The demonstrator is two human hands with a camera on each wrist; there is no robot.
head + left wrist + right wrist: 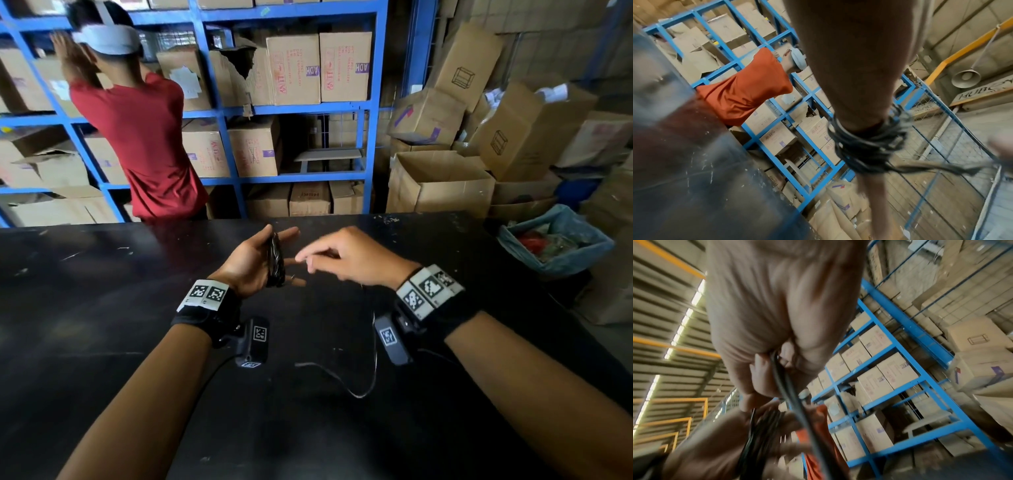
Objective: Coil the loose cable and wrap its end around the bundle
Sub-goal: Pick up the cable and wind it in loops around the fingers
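Note:
A black cable is wound into a coil (275, 262) round the straight fingers of my left hand (251, 260), which is held palm-right above the black table (102, 308). The left wrist view shows the coil (865, 146) looped round a finger (849, 73), with one strand running off to the right. Just right of the coil, my right hand (337, 257) is blurred, its curled fingers pinching the cable. In the right wrist view the cable (789, 389) passes through those fingers (764, 369) toward the coil (760, 423). The loose tail (356, 394) lies on the table below my right wrist.
Behind the table at the back left a person in a red shirt (147, 137) faces blue shelves (222, 113) stacked with cardboard boxes. Open boxes (442, 185) pile up at the right. A bin lined with a blue bag (555, 240) stands beside the table's right edge.

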